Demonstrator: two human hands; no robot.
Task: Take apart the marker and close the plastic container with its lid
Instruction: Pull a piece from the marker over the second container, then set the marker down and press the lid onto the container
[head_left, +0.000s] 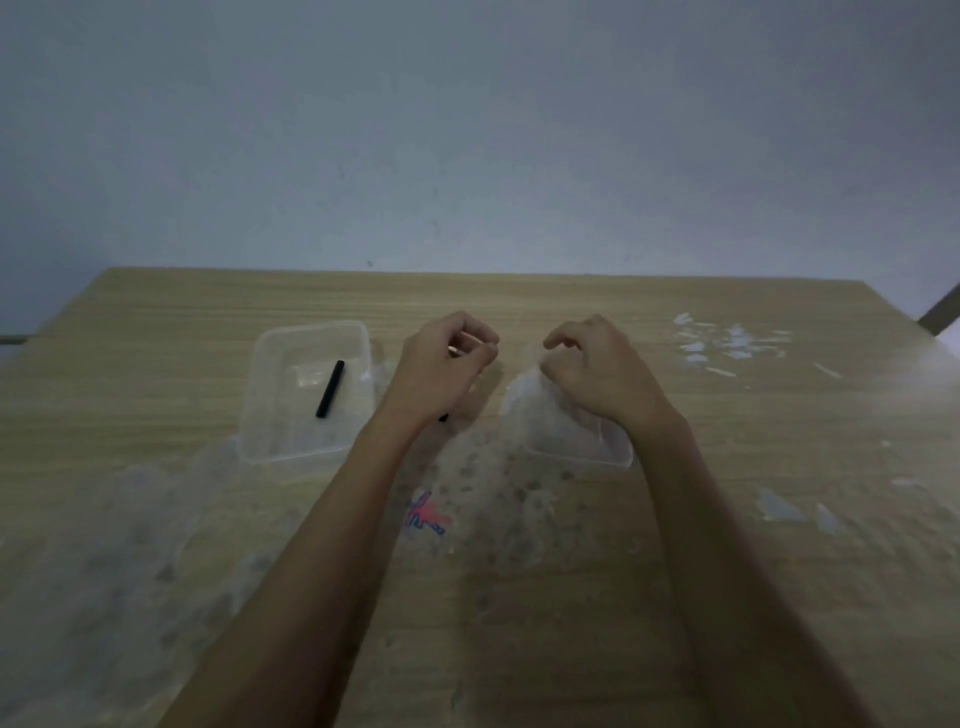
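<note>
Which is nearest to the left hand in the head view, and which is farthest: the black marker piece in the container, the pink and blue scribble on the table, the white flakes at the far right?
From the left hand:
1. Black marker piece, left, inside the container.
2. Pink and blue scribble, nearer the person, on the table.
3. White flakes, far right.

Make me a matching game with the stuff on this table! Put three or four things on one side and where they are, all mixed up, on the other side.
Things:
1. black marker piece
2. clear plastic container
3. clear lid
4. pink and blue scribble

Places:
A. under the right hand
B. drawn on the wooden table, between the two forearms
C. lying inside the container
D. open on the table, to the left of the left hand

Right pairs: 1-C, 2-D, 3-A, 4-B
</note>
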